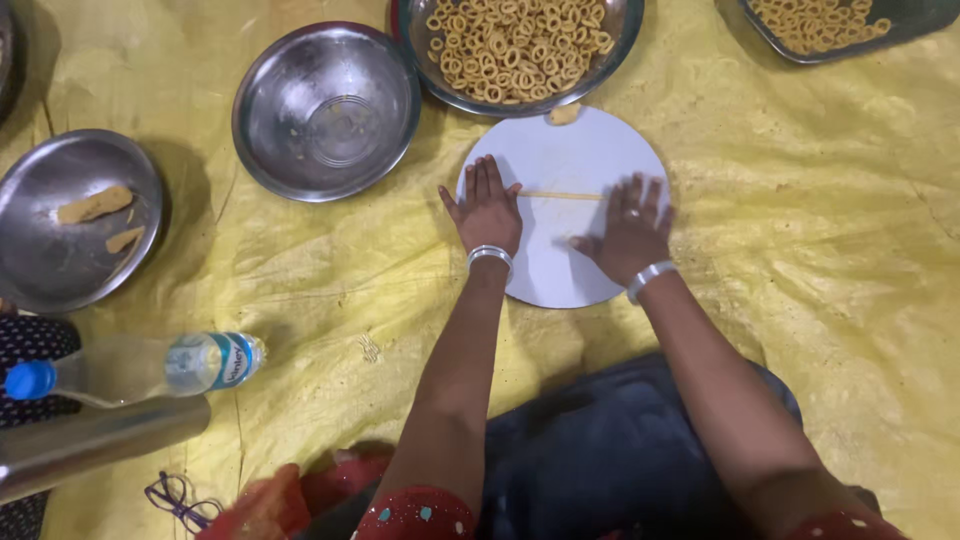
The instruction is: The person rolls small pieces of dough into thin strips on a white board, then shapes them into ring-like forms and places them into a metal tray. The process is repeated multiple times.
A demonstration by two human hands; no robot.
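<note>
A round white board (575, 150) lies on the yellow sheet in front of me. Across it stretches a thin rope of yellow dough (563, 196). My left hand (487, 210) lies flat with fingers spread on the rope's left end. My right hand (632, 228) rests flat on its right end, a ring on one finger. Both wrists wear silver bangles. A small lump of dough (564, 114) sits at the board's far edge.
A steel bowl (425, 30) of dough rings stands beyond the board, another tray (890, 35) of rings at top right. An empty steel bowl (326, 110) and a steel plate (40, 260) with two dough pieces lie left. A plastic bottle (140, 366) and glasses (175, 497) lie near left.
</note>
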